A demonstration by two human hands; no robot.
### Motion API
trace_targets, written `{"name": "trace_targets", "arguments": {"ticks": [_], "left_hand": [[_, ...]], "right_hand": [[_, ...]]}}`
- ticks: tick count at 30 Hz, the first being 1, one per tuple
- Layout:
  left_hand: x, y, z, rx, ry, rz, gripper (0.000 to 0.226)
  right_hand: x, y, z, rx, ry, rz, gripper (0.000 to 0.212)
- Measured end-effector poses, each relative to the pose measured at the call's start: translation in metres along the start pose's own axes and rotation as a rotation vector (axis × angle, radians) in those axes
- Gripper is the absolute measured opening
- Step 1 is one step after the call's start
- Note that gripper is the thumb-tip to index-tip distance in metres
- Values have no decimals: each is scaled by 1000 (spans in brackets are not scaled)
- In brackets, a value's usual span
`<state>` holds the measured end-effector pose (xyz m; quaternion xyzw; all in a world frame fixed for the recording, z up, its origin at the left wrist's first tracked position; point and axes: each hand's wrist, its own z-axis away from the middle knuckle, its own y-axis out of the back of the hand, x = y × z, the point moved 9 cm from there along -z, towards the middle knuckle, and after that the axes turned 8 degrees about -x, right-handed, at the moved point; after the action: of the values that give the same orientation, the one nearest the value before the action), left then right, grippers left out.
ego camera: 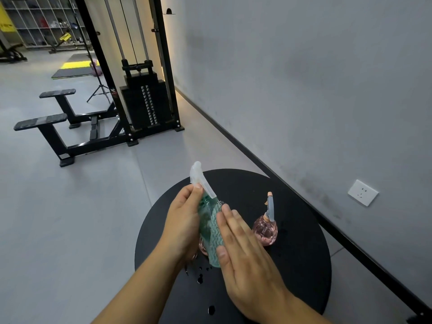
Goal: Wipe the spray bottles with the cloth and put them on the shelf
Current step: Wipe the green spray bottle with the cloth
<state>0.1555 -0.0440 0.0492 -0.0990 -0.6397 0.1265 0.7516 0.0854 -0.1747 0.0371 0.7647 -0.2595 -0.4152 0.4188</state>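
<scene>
Head view: a person above a round black table [304, 265], the landmark for all places below.
Green bottle [205, 220]: held above the table's near-left part, long axis tilted, clear trigger head [201, 178] pointing up and away.
Left hand [184, 220]: curled round the bottle's left side, thumb up by the trigger head.
Cloth [216, 239]: teal, patterned, lying against the bottle's right side.
Right hand [243, 253]: fingers straight, flat on the cloth, pressing it to the bottle; the nearer hand for wiping along the axis.
Pink bottle [266, 228]: upright on the table centre, just right of the hands.
Droplets [211, 309]: on the table's near edge.
Shelf: not in view.
</scene>
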Motion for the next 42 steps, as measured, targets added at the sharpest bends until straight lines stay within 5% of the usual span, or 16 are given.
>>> {"name": "trace_targets", "arguments": {"ticks": [7,15,22,31,42], "left_hand": [[-10,-16,5,-74,45,40,32],[3,4,-4,18,-9,105,21],[-4,-21,6,-133,35,95,17],[3,-11,-1,-82,-4,161,50],[4,-8,-2,-62,-23,201,42]], "right_hand": [[1,9,-8,3,-15,-61,58],[-6,5,0,28,50,-12,60],[-1,14,-10,3,17,-91,59],[0,11,-11,-44,17,-111,59],[-2,13,-9,-35,18,-118,58]]}}
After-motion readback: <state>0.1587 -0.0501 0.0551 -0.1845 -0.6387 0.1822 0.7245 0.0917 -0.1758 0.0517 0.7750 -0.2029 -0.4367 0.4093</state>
